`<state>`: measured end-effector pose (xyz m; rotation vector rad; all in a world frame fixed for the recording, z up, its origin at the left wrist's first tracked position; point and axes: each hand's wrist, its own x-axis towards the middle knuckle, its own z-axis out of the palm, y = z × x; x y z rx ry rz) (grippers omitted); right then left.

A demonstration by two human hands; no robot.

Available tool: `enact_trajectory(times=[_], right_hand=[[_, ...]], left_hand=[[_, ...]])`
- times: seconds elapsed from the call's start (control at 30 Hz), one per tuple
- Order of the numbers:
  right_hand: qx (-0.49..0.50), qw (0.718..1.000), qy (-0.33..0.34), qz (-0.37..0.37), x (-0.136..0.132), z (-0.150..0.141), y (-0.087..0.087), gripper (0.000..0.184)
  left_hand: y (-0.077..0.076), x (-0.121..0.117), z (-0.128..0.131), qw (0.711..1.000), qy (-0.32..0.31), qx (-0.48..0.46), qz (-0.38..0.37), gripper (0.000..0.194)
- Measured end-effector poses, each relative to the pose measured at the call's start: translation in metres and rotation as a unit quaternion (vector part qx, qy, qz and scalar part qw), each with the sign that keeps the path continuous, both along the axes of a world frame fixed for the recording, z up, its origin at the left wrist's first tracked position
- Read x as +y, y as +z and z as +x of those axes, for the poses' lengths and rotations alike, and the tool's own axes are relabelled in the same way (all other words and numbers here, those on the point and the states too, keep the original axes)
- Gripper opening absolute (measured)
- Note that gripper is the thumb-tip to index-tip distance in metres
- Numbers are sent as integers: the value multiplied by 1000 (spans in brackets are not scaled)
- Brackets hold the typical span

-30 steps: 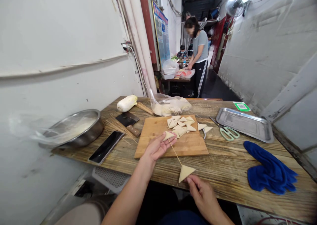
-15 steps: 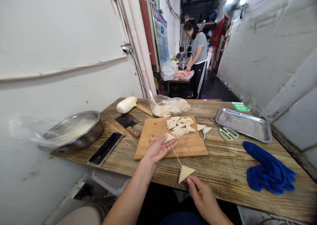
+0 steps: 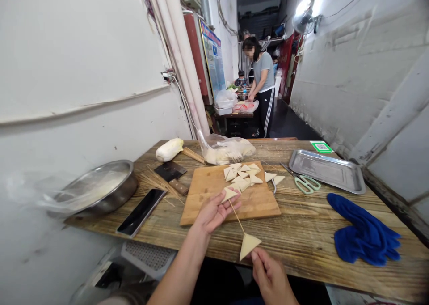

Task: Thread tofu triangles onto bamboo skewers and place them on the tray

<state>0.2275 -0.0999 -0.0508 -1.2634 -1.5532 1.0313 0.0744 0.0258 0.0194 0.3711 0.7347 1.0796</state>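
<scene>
Above the near edge of the cutting board [image 3: 197,202], my left hand [image 3: 212,213] grips a pale triangular slice [image 3: 229,194], likely tofu, between thumb and fingers. A thin wooden skewer [image 3: 237,215] runs from that slice down toward my right hand [image 3: 272,273]. Threaded low on the skewer is a second triangular slice [image 3: 250,246]. My right fingers are closed at this lower slice, around the skewer's hidden near end. Whether the upper tip has entered the left-hand slice cannot be made out. Several more triangular slices [image 3: 243,174] lie heaped on the board's far right.
Left of the board are a cleaver [image 3: 170,171], loose skewers [image 3: 150,177], a phone [image 3: 141,212] and a steel basin [image 3: 117,191]. Scissors [image 3: 308,184], a metal tray [image 3: 328,173] and blue gloves [image 3: 362,231] lie right. A bagged pale food [image 3: 231,150] sits behind. A person [image 3: 263,77] stands beyond.
The camera view has tipped slightly, so the table appears a little lower. Both hands keep their holds on slice and skewer, with hardly any movement relative to each other.
</scene>
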Motion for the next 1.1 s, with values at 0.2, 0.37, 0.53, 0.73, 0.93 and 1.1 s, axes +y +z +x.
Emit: enact_trajectory(times=[0.2, 0.37, 0.53, 0.73, 0.93, 1.1], right_hand=[[-1, 1000, -1, 1, 0, -2, 1, 34], [-9, 1000, -14, 16, 2, -3, 7, 36], [-8, 999, -27, 28, 2, -5, 9, 38], [-23, 997, -39, 60, 2, -7, 8, 36], [-46, 993, -59, 91, 2, -8, 5, 35], [-65, 989, -66, 113, 3, -9, 6, 35]], left_hand=[[1, -3, 1, 1000, 1, -4, 4, 19], [-2, -4, 1, 1000, -3, -4, 14, 17], [-6, -5, 2, 999, -13, -5, 28, 16], [-6, -8, 6, 999, -20, -11, 27, 19], [-7, -11, 8, 1000, -17, -13, 14, 20], [-7, -11, 9, 999, -19, -18, 20, 18]])
